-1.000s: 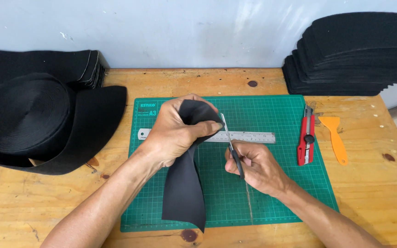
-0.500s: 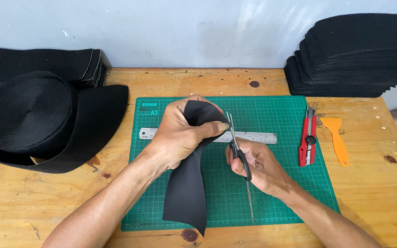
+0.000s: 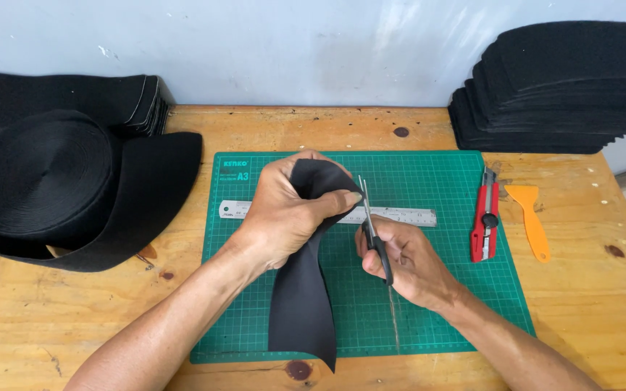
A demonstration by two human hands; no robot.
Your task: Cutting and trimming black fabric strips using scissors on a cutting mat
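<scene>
While the head camera looks down on the green cutting mat (image 3: 458, 289), the left hand (image 3: 284, 213) grips the upper end of a black fabric strip (image 3: 302, 304) above the middle of the mat, thumb pressed across the front and fingers wrapped behind. The rest of the strip hangs toward the mat's near edge, its lower corner reaching just past that edge. The right hand (image 3: 403, 261), just right of the strip and over the mat, is closed around the handles of a pair of scissors (image 3: 372, 228). The blades point up and away, their tips right beside the strip's upper right edge near the left thumb; whether the blades already bite into the fabric I cannot tell.

To cut well here, I judge the left hand should keep the edge taut and the thumb clear of the blades, and the scissors should meet the fabric squarely with short, steady snips.

A metal ruler (image 3: 407, 214) lies across the mat behind both hands. Right of the mat lie a red utility knife (image 3: 485, 224) and an orange scraper (image 3: 530, 221). Left of the mat sits a large roll of black material (image 3: 45, 181), and stacks of cut black pieces (image 3: 559, 94) sit beyond the mat's far right corner.
</scene>
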